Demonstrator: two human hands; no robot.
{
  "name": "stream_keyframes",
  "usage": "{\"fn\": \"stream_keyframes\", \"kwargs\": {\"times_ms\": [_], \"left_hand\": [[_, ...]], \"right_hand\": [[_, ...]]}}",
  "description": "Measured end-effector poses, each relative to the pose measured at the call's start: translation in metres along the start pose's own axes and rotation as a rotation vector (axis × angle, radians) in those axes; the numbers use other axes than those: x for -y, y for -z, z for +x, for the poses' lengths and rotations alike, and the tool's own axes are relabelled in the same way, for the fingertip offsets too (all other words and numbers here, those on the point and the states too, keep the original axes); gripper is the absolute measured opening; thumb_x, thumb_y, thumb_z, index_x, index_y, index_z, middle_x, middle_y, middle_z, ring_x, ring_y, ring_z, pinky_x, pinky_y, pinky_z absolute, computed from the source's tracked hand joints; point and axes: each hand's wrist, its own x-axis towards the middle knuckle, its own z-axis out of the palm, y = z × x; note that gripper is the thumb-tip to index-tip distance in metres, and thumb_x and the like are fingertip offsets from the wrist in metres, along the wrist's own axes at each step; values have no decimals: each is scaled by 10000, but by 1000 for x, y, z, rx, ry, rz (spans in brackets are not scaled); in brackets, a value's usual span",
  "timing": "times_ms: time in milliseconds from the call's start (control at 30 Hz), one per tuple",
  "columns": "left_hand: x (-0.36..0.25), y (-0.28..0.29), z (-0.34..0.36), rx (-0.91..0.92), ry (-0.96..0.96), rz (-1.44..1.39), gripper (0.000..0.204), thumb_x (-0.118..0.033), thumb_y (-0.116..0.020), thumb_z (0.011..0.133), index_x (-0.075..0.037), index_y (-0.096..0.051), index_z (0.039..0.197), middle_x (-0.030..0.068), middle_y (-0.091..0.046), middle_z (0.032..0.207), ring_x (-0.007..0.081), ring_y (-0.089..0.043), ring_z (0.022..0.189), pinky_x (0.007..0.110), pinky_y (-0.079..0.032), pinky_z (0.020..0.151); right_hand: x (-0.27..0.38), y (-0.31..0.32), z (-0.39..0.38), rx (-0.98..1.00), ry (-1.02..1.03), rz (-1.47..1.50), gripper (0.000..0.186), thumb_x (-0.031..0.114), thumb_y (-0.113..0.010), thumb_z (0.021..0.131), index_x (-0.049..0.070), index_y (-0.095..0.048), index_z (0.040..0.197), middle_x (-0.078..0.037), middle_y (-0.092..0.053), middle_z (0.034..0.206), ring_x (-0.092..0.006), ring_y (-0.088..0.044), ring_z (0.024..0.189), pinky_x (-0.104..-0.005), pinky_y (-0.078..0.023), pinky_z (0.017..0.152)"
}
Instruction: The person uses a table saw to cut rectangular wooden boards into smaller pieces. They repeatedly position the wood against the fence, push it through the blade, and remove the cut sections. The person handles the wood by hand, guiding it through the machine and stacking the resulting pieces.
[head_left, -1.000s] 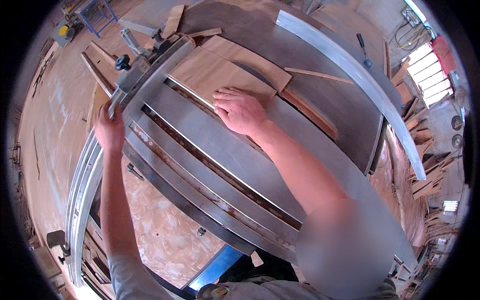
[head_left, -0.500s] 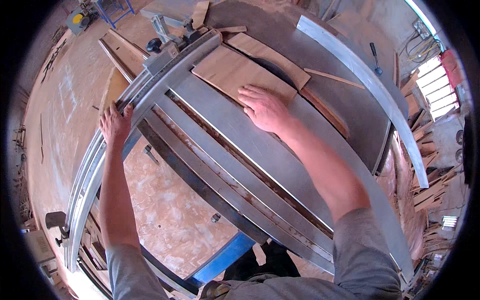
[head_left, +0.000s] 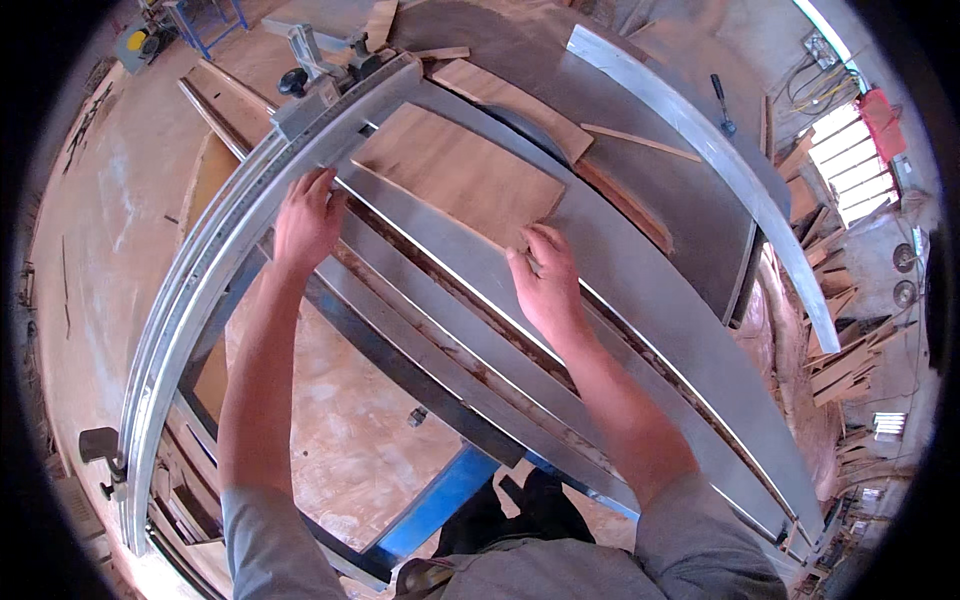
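Observation:
A flat wooden board (head_left: 460,175) lies slantwise on the grey metal table of a sliding table saw. My right hand (head_left: 548,285) pinches its near right corner between thumb and fingers. Off the board's left end, my left hand (head_left: 308,225) hovers by the crosscut fence (head_left: 200,265), fingers loosely bent and nothing seen in them. Beyond the board, a longer wooden piece (head_left: 515,100) rests along the blade line. The blade itself is hardly visible, being mostly behind the wood.
A long curved-looking metal rip fence (head_left: 715,160) spans the far right of the table. A thin wood strip (head_left: 640,142) lies before it. A clamp stop with a black knob (head_left: 293,82) sits on the fence. Wood offcuts (head_left: 850,365) are heaped at right.
The board has been drawn back toward me, away from the blade line. My right hand went from lying flat on it to gripping its corner. My left hand left the fence and moved right.

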Motion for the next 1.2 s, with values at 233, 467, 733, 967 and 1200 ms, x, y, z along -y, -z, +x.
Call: {"fn": "stream_keyframes", "kwargs": {"times_ms": [233, 467, 733, 967, 1200], "left_hand": [[21, -73, 64, 75, 114, -128, 478, -348, -562, 882, -28, -599, 1235, 190, -603, 1249, 377, -560, 1151, 416, -448, 969], [5, -34, -3, 65, 754, -1148, 256, -169, -602, 891, -3, -657, 1077, 86, -677, 916, 211, -656, 872, 318, -519, 765], [-120, 16, -149, 85, 754, -1831, 328, -134, -640, 907, -69, -574, 1221, 9, -648, 1122, 157, -630, 1008, 307, -516, 865], [-268, 9, -256, 249, 865, -2142, 378, -270, -722, 850, -92, -624, 1169, 24, -668, 1148, 202, -611, 1103, 328, -520, 892], [-507, -7, -414, 919, 771, -1833, 195, -90, -653, 876, -106, -659, 1070, 74, -686, 1023, 216, -630, 987, 411, -536, 822]], "right_hand": [[31, 9, 9, 40, -469, 351, 478, 282, -570, 920, -80, -541, 1231, -221, -635, 1043, -314, -629, 862, -387, -492, 840], [-7, 42, -22, 45, -775, 991, 453, 244, -576, 933, -51, -509, 1270, -130, -633, 1091, -232, -627, 938, -438, -502, 809], [-23, 117, -144, 42, -713, 1351, 399, 126, -617, 894, 27, -511, 1266, -94, -603, 1199, -211, -583, 1092, -390, -451, 949], [-33, 219, -294, -265, -798, 1465, 327, 104, -593, 914, 33, -551, 1231, -82, -629, 1164, -222, -602, 1096, -396, -473, 963], [-63, 295, -499, -665, -714, 1695, 278, 145, -599, 917, 43, -594, 1175, -79, -660, 1116, -215, -635, 1041, -389, -521, 906]]}}
